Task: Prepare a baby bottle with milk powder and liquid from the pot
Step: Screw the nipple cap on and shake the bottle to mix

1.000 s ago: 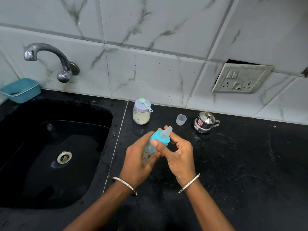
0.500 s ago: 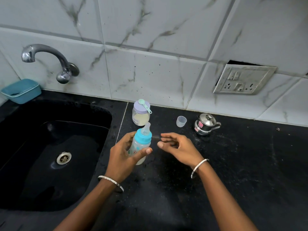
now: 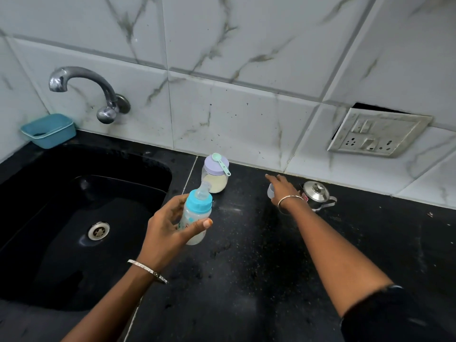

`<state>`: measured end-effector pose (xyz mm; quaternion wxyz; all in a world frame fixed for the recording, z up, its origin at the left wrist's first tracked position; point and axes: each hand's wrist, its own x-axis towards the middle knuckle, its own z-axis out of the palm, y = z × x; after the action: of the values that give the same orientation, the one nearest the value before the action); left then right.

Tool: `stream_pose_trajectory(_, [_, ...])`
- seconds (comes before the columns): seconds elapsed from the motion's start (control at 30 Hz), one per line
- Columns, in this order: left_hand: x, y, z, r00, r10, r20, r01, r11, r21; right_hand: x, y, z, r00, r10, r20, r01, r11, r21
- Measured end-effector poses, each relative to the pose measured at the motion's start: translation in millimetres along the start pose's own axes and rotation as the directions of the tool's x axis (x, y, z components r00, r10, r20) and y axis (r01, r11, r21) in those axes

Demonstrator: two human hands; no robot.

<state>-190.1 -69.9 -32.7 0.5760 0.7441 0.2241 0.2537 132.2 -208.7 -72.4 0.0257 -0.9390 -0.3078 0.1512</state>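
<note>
L hand (image 3: pixel 167 225) grips bottle (image 3: pixel 198 206) above worktop (image 3: pixel 246 267), teat up, prob. so nothing leaks. Jar (image 3: pixel 214 181) at its 12 o'clock. R hand (image 3: pixel 283 187), fingers straight, reaches over cup (image 3: pixel 271 191) at 2 o'clock, likely to cap bottle. Pot (image 3: pixel 317 192) just beside.
</note>
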Motion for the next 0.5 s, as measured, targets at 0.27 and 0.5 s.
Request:
stream_pose_trajectory(0.27, [-3, 2, -1, 1.0, -0.015, 0.004, 0.015, 1.0, -0.025, -6, -2, 6, 0.99, 0.057, -0.126, -0.058, 0.998, -0.005])
stream_pose_trajectory(0.5, [-7, 7, 4, 0.999, 0.007, 0.048, -0.005, 0.999, -0.054, -78, -61, -39, 0.998, 0.038, 0.048, -0.056, 0.226, 0.972])
